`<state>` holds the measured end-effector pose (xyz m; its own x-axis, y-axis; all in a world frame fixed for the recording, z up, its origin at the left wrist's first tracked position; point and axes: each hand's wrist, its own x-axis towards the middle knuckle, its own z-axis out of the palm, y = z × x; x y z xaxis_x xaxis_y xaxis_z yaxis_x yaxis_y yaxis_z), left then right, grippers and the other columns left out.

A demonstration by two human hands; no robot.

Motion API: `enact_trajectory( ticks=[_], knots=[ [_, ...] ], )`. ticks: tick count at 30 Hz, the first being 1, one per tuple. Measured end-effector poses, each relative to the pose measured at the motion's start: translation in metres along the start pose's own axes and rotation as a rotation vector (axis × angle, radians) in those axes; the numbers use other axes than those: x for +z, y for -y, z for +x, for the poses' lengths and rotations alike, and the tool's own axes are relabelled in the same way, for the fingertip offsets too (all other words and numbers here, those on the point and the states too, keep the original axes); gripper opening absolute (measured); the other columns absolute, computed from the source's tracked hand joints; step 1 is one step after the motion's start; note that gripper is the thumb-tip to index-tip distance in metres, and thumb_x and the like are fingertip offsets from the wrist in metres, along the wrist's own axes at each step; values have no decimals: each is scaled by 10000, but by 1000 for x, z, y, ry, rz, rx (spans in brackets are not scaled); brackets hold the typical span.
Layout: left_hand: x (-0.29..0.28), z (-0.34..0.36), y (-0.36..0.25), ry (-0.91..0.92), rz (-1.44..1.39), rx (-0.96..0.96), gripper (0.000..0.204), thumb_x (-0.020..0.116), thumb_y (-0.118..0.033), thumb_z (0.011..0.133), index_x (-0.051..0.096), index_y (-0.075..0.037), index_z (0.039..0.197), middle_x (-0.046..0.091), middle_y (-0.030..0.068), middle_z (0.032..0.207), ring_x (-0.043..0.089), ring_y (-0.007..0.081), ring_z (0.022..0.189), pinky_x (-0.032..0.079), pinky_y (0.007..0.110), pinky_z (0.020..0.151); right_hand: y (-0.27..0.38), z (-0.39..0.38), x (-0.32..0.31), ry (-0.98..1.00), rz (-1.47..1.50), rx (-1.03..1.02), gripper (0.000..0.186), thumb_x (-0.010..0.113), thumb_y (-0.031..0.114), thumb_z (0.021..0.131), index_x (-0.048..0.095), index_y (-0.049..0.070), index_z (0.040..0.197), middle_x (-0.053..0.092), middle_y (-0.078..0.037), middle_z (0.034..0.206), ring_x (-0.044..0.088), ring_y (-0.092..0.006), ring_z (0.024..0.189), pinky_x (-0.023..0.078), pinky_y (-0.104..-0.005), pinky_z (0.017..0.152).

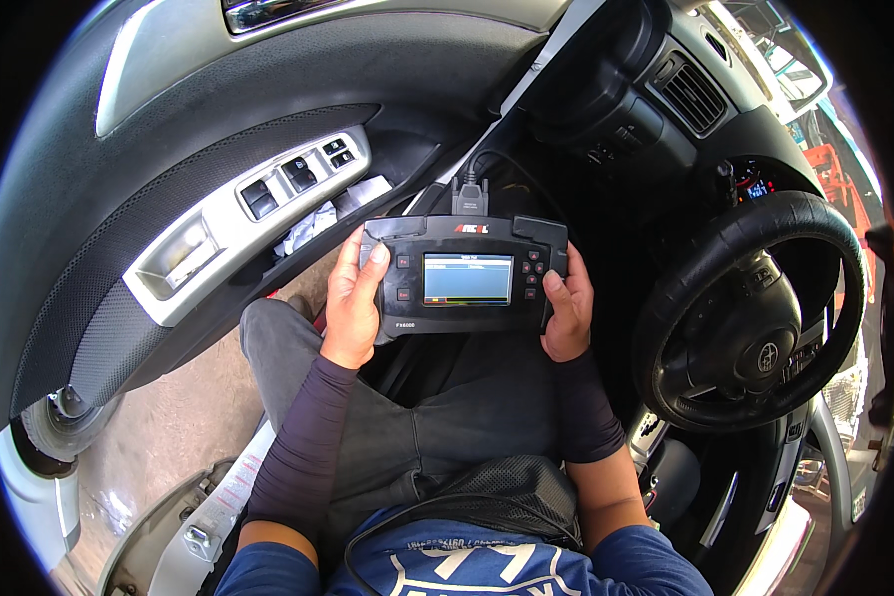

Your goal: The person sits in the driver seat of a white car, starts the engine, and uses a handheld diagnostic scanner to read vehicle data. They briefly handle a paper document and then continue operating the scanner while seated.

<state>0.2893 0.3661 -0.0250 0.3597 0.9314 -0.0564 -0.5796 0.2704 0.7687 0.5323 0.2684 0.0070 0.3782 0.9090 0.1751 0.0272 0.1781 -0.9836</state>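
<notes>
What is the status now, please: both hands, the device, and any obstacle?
Left hand and right hand grip the black scan tool at its ends. Screen lit, cable plugged on top. Steering wheel to the right, apart.

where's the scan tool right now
In the head view the black handheld scan tool sits centre frame, held between the left hand and right hand above the lap, left of the steering wheel.

Open car door (119, 199) at my 10 o'clock, grey switch panel (268, 194) on it. Steering wheel (745, 308) at 3 o'clock, dash vent (690, 94) at 1 o'clock. Concrete floor (169, 417) at 8 o'clock. Bright daylight.
</notes>
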Motion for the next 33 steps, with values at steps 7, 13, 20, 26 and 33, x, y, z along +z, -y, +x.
enact_trajectory(
  ticks=[7, 13, 20, 26, 33],
  knots=[
    [0, 0, 0, -1, -3, 2, 494, 582, -237, 1077, 461, -30, 1509, 613, 68, 1373, 586, 125, 1238, 441, 290, 1080, -1, 0, -1, -1, 19, 4, 722, 659, 344, 977, 408, -83, 1502, 644, -133, 1312, 626, -169, 1201, 447, -317, 1093],
    [0, 0, 1, -8, -3, 4, 492, 575, -226, 1079, 455, -26, 1512, 616, 70, 1372, 591, 127, 1236, 442, 290, 1081, -1, 1, -1, 5, 5, -6, 717, 660, 342, 977, 411, -83, 1499, 642, -135, 1314, 624, -170, 1205, 445, -318, 1096],
    [0, 0, 1, -8, -5, -3, 486, 568, -219, 1081, 455, -23, 1511, 616, 70, 1371, 594, 127, 1236, 450, 287, 1075, -2, 1, -1, -3, 13, -3, 709, 658, 338, 977, 417, -84, 1493, 640, -138, 1322, 621, -172, 1211, 443, -320, 1100],
    [-1, 0, 2, -10, -1, -2, 477, 569, -217, 1080, 465, -23, 1503, 622, 70, 1360, 593, 126, 1233, 449, 288, 1074, -2, 1, -1, 1, 8, -4, 711, 657, 337, 977, 414, -85, 1495, 641, -139, 1320, 623, -172, 1208, 446, -322, 1098],
    [0, 0, 2, -9, -8, 1, 478, 575, -216, 1077, 466, -27, 1502, 620, 69, 1360, 591, 124, 1234, 446, 290, 1078, 0, 1, 1, 0, 3, -5, 713, 656, 349, 978, 419, -84, 1493, 644, -136, 1312, 627, -171, 1201, 448, -320, 1096]
  ],
)
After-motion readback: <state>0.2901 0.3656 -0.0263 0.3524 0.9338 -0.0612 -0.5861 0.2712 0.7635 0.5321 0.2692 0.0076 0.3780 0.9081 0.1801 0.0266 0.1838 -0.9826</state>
